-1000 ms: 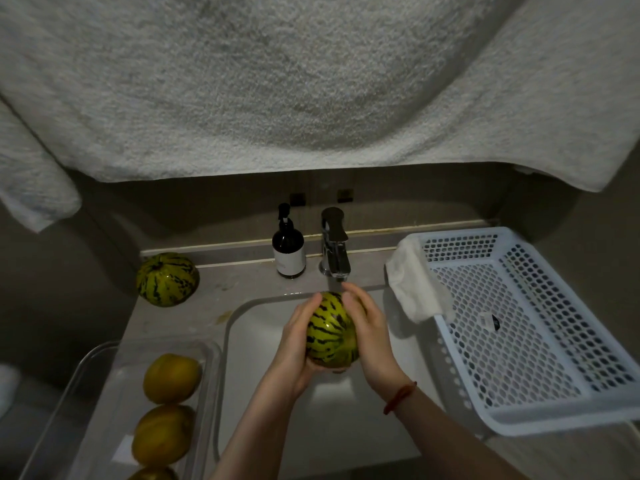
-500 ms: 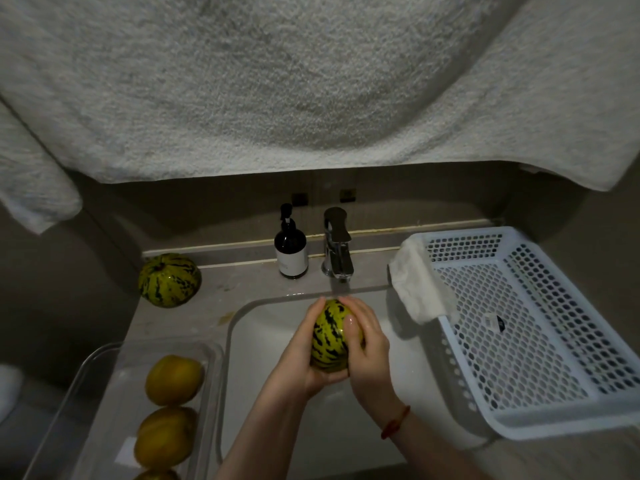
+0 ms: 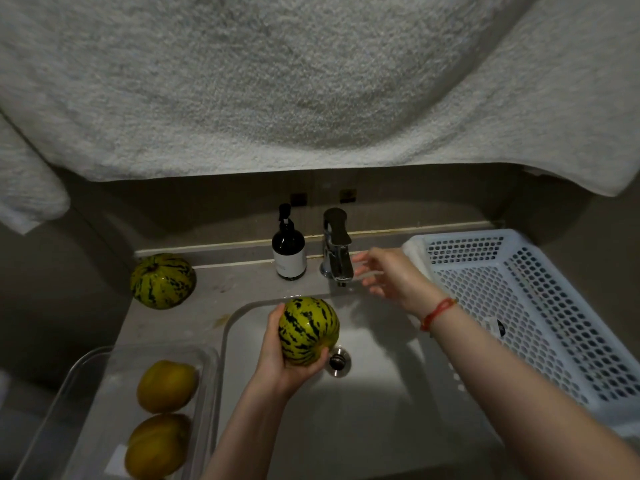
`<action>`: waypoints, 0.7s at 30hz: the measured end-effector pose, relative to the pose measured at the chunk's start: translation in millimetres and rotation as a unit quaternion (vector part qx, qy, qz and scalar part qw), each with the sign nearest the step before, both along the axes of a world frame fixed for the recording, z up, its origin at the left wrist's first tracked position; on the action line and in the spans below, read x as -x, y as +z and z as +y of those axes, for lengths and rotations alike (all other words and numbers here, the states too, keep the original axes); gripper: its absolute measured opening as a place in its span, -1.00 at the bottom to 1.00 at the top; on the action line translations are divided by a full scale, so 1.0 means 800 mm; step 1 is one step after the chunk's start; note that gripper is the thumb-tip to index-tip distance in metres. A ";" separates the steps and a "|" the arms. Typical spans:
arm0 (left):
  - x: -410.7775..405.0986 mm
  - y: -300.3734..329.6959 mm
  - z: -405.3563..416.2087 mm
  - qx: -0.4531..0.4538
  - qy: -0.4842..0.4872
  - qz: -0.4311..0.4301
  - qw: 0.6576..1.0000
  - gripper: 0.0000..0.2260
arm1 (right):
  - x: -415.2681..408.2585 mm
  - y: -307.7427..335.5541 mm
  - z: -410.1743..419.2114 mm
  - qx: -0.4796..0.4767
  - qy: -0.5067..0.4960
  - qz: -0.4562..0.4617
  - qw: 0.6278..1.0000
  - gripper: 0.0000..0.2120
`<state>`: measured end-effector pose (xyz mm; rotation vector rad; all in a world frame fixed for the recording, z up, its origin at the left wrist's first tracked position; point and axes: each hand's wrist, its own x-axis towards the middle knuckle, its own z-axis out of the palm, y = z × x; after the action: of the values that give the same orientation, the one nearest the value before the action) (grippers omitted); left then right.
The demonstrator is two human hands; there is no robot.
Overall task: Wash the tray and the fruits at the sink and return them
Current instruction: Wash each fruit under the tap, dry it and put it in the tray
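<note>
Striped melon (image 3: 308, 330): round, yellow-green with dark green broken stripes, glossy. Held over the sink (image 3: 381, 410) basin, just left of the drain, cupped from below and the left by the left hand (image 3: 277, 358).

Second striped melon (image 3: 162, 280): same look, stem end up, resting on the desk (image 3: 207, 306) at the back left corner, well apart from the sink.

Clear tray (image 3: 100, 368): transparent plastic, rectangular, on the desk touching the sink's left edge. Holds two plain yellow-orange fruits (image 3: 166, 386), one behind the other (a third cannot be confirmed at the frame edge).

White basket (image 3: 554, 289): perforated plastic, tilted over the sink's right rim.
</note>
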<state>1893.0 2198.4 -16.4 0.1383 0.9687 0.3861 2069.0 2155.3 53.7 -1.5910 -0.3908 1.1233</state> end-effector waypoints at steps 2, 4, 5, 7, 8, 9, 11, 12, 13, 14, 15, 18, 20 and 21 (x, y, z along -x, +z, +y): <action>-0.003 0.000 0.004 0.001 0.000 -0.006 1.000 -0.63 | -0.004 0.011 0.021 0.042 0.029 0.016 0.999 -0.77; -0.006 -0.002 0.007 0.000 -0.001 -0.004 1.000 -0.64 | -0.002 0.011 0.036 0.073 0.054 0.019 0.996 -0.78; -0.007 -0.004 0.008 0.000 -0.002 -0.003 1.000 -0.63 | -0.001 0.009 0.042 0.079 0.059 0.020 0.995 -0.79; -0.008 -0.008 0.009 -0.001 -0.003 0.000 1.000 -0.62 | 0.002 0.005 0.048 0.071 0.051 0.044 0.995 -0.80; -0.009 -0.010 0.009 -0.002 -0.003 0.002 1.000 -0.62 | 0.003 0.004 0.050 0.060 0.045 0.061 0.995 -0.80; -0.009 -0.011 0.010 -0.005 -0.004 0.004 1.000 -0.63 | 0.004 0.004 0.052 0.045 0.039 0.075 0.995 -0.80; -0.009 -0.013 0.010 -0.005 -0.005 0.005 1.000 -0.65 | 0.007 0.004 0.054 0.018 0.031 0.099 0.994 -0.81; -0.009 -0.013 0.010 -0.003 -0.002 0.005 1.000 -0.68 | 0.009 0.005 0.055 0.009 0.027 0.109 0.994 -0.81; -0.009 -0.014 0.010 -0.005 0.000 0.005 1.000 -0.70 | 0.010 0.006 0.055 0.003 0.022 0.116 0.993 -0.81; -0.010 -0.015 0.009 -0.012 -0.001 0.007 1.000 -0.73 | 0.011 0.008 0.056 0.000 0.020 0.118 0.993 -0.81; -0.011 -0.016 0.008 -0.024 -0.005 0.010 1.000 -0.75 | 0.011 0.011 0.058 -0.003 0.019 0.116 0.993 -0.80; -0.014 -0.019 0.005 -0.052 -0.022 0.022 0.998 -0.70 | 0.011 0.019 0.061 -0.013 0.015 0.098 0.995 -0.80; -0.016 -0.021 0.003 -0.059 -0.026 0.025 0.998 -0.67 | 0.012 0.022 0.061 -0.018 0.018 0.094 0.995 -0.80; -0.017 -0.022 0.003 -0.062 -0.026 0.025 0.997 -0.66 | 0.012 0.023 0.060 -0.021 0.019 0.094 0.995 -0.81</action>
<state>1906.4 2200.6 -34.0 0.2873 0.9894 0.3961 2059.1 2202.9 71.9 -1.4316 -0.3187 1.2756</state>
